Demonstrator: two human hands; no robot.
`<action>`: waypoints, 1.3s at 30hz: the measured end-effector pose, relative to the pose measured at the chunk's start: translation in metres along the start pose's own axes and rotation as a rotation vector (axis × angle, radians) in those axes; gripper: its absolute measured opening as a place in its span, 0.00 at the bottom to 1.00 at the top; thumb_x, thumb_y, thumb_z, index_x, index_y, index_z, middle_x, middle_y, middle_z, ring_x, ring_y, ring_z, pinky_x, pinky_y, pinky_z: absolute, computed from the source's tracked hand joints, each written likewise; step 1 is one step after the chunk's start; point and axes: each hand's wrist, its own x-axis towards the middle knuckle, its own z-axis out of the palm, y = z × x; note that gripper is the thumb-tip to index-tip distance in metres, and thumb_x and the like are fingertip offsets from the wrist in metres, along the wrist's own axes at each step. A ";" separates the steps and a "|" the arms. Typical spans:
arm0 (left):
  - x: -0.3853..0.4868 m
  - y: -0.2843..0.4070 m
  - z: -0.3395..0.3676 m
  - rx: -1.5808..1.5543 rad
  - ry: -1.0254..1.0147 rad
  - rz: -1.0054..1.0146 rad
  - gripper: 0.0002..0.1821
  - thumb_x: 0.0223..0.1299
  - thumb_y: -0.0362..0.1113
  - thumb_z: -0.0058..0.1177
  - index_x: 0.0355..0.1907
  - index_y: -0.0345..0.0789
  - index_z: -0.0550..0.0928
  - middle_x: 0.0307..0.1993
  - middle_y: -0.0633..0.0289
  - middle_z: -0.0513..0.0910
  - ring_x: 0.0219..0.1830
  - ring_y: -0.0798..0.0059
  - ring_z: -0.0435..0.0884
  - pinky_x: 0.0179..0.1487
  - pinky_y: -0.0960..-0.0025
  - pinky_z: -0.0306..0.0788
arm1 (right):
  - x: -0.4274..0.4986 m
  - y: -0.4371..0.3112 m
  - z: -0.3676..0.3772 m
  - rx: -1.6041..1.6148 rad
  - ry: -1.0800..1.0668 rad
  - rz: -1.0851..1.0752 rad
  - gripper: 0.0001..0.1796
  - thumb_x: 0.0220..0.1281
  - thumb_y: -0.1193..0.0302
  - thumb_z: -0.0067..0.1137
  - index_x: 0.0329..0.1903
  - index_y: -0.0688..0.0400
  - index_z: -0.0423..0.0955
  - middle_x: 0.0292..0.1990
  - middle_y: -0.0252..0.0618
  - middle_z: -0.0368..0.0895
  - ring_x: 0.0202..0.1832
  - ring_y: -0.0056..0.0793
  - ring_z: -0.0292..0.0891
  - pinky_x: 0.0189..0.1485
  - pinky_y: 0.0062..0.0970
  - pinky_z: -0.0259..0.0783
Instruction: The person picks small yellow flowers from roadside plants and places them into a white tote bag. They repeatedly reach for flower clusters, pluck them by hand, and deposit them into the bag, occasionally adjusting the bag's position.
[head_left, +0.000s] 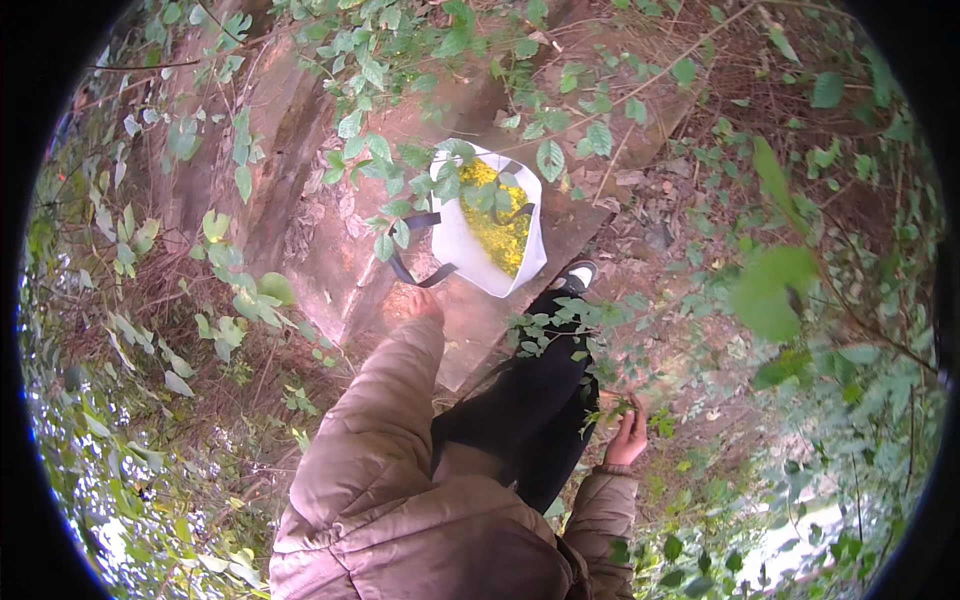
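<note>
A white bag (469, 251) with black strap handles (424, 281) stands with its mouth gaping on a stone slab (469, 337). Inside it lies a heap of small yellow flowers (499, 214). Just below the near strap is my left hand (425, 306), its fingers partly hidden; whether it touches the strap or the stone is unclear. My right hand (628, 435) is raised beside my right leg, fingers among green leaves of a thin sprig (611, 412). I cannot tell whether the fingers pinch that sprig.
Leafy branches (375, 150) hang over the bag and partly cover it. Close to the camera on the right is a large blurred leaf (776, 292). Stone ledges (285, 97) rise at upper left. My shoe (577, 277) rests at the slab's edge, beside dry leaf litter (652, 195).
</note>
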 end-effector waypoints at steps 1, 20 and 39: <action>0.020 -0.002 -0.007 -0.184 0.061 -0.166 0.35 0.58 0.49 0.47 0.65 0.33 0.63 0.59 0.43 0.69 0.60 0.43 0.67 0.61 0.47 0.62 | 0.005 0.003 0.002 0.016 0.044 -0.034 0.16 0.70 0.71 0.46 0.55 0.61 0.74 0.40 0.32 0.79 0.34 0.15 0.67 0.37 0.18 0.67; 0.252 -0.003 -0.065 -0.076 0.192 0.163 0.39 0.52 0.48 0.51 0.68 0.40 0.60 0.60 0.41 0.65 0.61 0.41 0.64 0.62 0.46 0.61 | 0.150 0.063 0.106 0.483 0.716 -0.059 0.22 0.71 0.70 0.48 0.63 0.67 0.64 0.33 0.33 0.74 0.32 0.17 0.64 0.35 0.18 0.63; 0.254 -0.011 -0.028 -0.143 0.709 0.544 0.41 0.50 0.46 0.54 0.69 0.43 0.59 0.60 0.40 0.65 0.61 0.41 0.64 0.62 0.46 0.61 | 0.034 0.065 0.071 0.339 1.639 -0.243 0.21 0.71 0.60 0.44 0.59 0.59 0.67 0.42 0.41 0.74 0.31 0.24 0.66 0.31 0.23 0.65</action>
